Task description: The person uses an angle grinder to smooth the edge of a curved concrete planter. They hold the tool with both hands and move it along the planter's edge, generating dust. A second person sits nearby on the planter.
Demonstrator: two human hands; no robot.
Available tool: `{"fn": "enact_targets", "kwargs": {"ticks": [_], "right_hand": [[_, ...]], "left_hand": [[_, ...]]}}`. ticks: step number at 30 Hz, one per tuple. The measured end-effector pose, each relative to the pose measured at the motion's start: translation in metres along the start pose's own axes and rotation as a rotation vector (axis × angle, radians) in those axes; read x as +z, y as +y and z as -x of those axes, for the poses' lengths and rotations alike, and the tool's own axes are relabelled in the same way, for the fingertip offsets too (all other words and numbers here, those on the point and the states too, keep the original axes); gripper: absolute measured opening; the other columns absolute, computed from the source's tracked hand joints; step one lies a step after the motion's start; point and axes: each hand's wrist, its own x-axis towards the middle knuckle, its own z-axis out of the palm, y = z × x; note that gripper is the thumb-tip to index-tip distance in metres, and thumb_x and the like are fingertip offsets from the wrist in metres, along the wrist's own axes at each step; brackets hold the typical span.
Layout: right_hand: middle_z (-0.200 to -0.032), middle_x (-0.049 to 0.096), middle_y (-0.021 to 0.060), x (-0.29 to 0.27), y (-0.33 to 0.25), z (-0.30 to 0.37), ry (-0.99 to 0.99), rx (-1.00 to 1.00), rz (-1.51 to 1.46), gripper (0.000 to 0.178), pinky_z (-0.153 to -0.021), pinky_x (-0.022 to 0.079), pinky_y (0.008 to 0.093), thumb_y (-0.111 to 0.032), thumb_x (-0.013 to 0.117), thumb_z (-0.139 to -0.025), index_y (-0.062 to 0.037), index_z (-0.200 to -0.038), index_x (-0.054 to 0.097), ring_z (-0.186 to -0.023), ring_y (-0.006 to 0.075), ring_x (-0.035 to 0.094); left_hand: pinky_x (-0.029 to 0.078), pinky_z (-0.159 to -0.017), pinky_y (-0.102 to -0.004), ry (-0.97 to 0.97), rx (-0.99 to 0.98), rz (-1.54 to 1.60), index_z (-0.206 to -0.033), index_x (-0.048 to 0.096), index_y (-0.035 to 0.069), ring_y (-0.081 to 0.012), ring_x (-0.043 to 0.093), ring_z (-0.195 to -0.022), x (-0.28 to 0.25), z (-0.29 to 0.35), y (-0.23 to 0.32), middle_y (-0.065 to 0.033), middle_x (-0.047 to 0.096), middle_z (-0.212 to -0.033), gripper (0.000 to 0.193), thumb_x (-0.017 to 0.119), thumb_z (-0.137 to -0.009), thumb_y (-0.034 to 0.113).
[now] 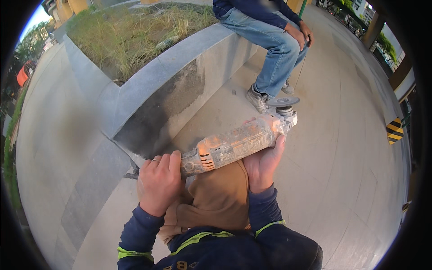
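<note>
A dusty orange and grey angle grinder (243,143) lies slantwise across my lap, its head up to the right. On that head sits a flat grey disc (283,101), facing upward. My left hand (158,182) is wrapped round the rear handle, fingers closed, a ring on one finger. From beneath, my right hand (266,162) supports the front of the body, thumb along the near side and other fingers mostly hidden behind it. A dark cord (120,147) runs by my left hand. Brown cloth (220,193) covers my legs under the tool.
Ahead stands a low grey stone planter wall (180,67) with dry grass (139,40) inside and a dark stained patch (153,108) on its face. Another person in jeans (281,49) sits on it, shoes beyond the disc. At right stands a yellow and black striped block (394,131).
</note>
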Motion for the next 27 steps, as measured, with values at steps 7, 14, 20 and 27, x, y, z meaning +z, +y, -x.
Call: {"fn": "enact_targets", "kwargs": {"ticks": [7,14,20,27], "right_hand": [[-0.137,0.049,0.0173,0.013,0.012,-0.027,-0.28,-0.055,0.093,0.083,-0.106,0.042,0.0502,-0.067,0.057,-0.087,-0.0086,-0.142,0.041,-0.124,0.0351,0.051],[-0.134,0.051,0.0129,-0.008,0.072,-0.096,-0.244,0.145,-0.047,0.079,-0.104,0.044,0.0514,-0.059,0.063,-0.088,-0.0062,-0.142,0.04,-0.123,0.0335,0.052],[-0.127,0.053,0.0147,-0.056,0.141,-0.11,0.079,0.278,-0.022,0.056,-0.101,0.047,0.0497,-0.045,0.049,-0.101,-0.005,-0.139,0.039,-0.115,0.031,0.056],[-0.133,0.047,0.0114,-0.076,0.181,-0.119,0.363,0.265,0.341,0.07,-0.104,0.041,0.0378,-0.009,0.071,-0.087,-0.0042,-0.142,0.029,-0.12,0.0229,0.05]], "left_hand": [[0.046,-0.056,-0.0386,0.07,-0.047,0.128,-0.087,0.057,0.007,-0.0299,0.061,-0.062,0.029,-0.007,-0.019,-0.0086,0.061,-0.069,0.032,0.075,-0.061,0.013],[0.048,-0.057,-0.0465,-0.205,-0.283,0.319,-0.086,0.053,0.007,-0.0381,0.064,-0.067,0.096,-0.01,-0.033,-0.0151,0.063,-0.072,0.035,0.078,-0.066,0.022],[0.05,-0.057,-0.0489,-0.418,-0.488,0.327,-0.086,0.054,0.005,-0.04,0.063,-0.064,0.14,0.013,-0.032,-0.0184,0.063,-0.066,0.032,0.074,-0.07,0.025],[0.053,-0.067,-0.0499,-0.691,-0.693,0.326,-0.089,0.058,0.001,-0.0433,0.065,-0.073,0.166,0.005,-0.035,-0.0239,0.066,-0.076,0.033,0.072,-0.067,0.022]]}}
